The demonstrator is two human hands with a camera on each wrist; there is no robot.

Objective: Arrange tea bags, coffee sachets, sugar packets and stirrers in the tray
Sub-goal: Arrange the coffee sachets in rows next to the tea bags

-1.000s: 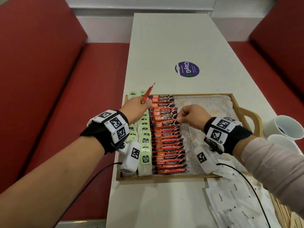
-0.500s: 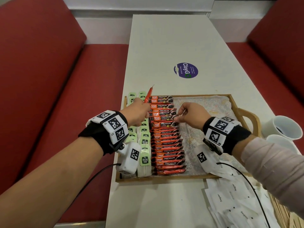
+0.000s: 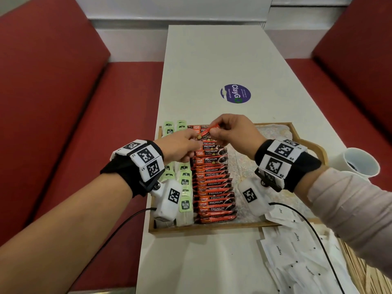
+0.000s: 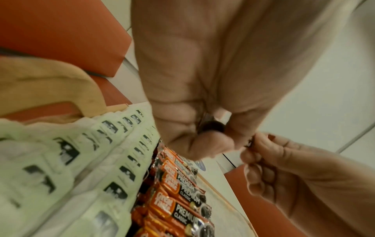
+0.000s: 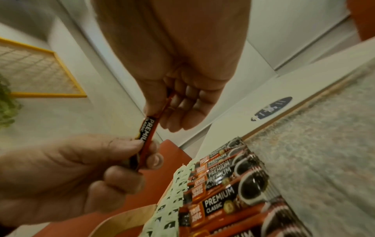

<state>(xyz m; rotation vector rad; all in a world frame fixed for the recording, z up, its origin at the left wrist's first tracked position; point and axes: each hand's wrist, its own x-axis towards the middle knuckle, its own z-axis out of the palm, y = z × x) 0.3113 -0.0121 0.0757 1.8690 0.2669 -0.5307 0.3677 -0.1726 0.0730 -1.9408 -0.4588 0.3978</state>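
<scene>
A wooden tray [image 3: 212, 229] lies on the white table. It holds two columns of green tea bags [image 3: 184, 187] on the left and a row of orange coffee sachets [image 3: 214, 183] beside them. Above the far end of that row, one coffee sachet [image 3: 209, 131] [image 5: 149, 128] is held by both hands. My left hand [image 3: 197, 139] [image 4: 213, 133] pinches its lower dark end. My right hand [image 3: 214, 129] [image 5: 162, 102] pinches its upper orange end between thumb and fingers. The tray's right half shows bare patterned lining.
White sugar packets [image 3: 297, 262] lie heaped on the table at the near right, with wooden stirrers [image 3: 360, 270] beside them. Two white cups [image 3: 360, 164] stand right of the tray. A purple sticker [image 3: 235, 93] is on the far tabletop. Red benches flank the table.
My right hand left the sachet row, rose and moved left to take the upper end of the sachet in my left hand. My left hand shifted right over the row.
</scene>
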